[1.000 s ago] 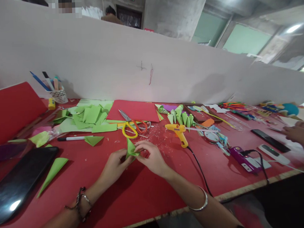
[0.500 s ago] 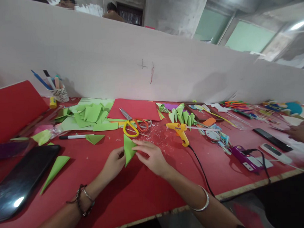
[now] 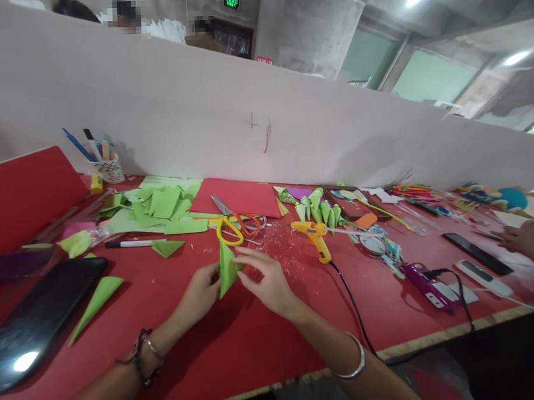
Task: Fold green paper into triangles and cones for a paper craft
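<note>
Both my hands meet over the red table (image 3: 237, 347) on a folded green paper triangle (image 3: 226, 271). My left hand (image 3: 200, 293) pinches its left edge, fingers closed. My right hand (image 3: 265, 282) holds its right edge with fingers curled over the fold. The paper stands nearly upright, its point towards me. Just beyond it lie yellow-handled scissors (image 3: 228, 227) and a yellow glue gun (image 3: 314, 236), whose black cord (image 3: 354, 313) runs past my right forearm.
A green paper cone (image 3: 95, 302) and a black tablet (image 3: 39, 319) lie at the left. Cut green papers (image 3: 162, 206), a marker (image 3: 128, 244), a pen cup (image 3: 106, 167) and small green cones (image 3: 320, 208) sit farther back. Another person's hand (image 3: 525, 240) rests at the right.
The crumpled green piece between my hands has been opened out into a flat pointed triangle and turned upright. Both hands stayed in the same spot on the table.
</note>
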{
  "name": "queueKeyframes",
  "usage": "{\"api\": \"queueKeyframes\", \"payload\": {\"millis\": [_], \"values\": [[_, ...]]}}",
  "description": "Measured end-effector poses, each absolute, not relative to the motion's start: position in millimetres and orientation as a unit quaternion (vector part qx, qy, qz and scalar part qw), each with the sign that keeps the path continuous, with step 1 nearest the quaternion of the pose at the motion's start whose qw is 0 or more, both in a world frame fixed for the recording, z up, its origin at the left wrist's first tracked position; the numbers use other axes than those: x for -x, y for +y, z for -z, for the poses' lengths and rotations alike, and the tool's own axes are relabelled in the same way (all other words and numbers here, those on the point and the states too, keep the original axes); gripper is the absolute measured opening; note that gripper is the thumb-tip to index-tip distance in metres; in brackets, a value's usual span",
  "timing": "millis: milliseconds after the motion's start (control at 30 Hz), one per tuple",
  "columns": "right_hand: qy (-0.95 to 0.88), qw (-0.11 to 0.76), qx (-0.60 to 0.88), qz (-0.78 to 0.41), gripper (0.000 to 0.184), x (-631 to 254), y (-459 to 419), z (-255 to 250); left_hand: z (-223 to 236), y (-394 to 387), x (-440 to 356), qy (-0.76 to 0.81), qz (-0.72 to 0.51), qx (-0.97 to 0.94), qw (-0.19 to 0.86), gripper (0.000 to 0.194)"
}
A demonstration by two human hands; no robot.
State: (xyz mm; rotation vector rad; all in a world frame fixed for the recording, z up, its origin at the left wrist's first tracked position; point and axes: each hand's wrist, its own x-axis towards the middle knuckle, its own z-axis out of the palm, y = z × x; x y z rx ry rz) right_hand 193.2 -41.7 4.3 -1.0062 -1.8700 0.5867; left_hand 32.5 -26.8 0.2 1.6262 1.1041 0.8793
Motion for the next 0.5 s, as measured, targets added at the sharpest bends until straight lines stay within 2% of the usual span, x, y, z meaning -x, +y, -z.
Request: {"api": "queueKeyframes", "payload": {"millis": [133, 367, 500], "values": [[-0.753, 0.457, 0.4, -0.251, 0.019, -192.3, -41.9, -7.9, 5.4, -30.6, -31.8, 0.45, -0.323, -0.722, 0.415, 0.018], [-0.723, 0.452, 0.434, -0.29, 0.032, -190.9, -38.6, -4.8, 7.3, -33.0, -32.8, 0.425, -0.269, -0.759, 0.414, 0.018], [-0.744, 0.443, 0.42, -0.272, 0.035, -190.8, -38.6, -3.9, 6.0, -34.9, -35.6, 0.415, -0.287, -0.732, 0.458, 0.021]]}}
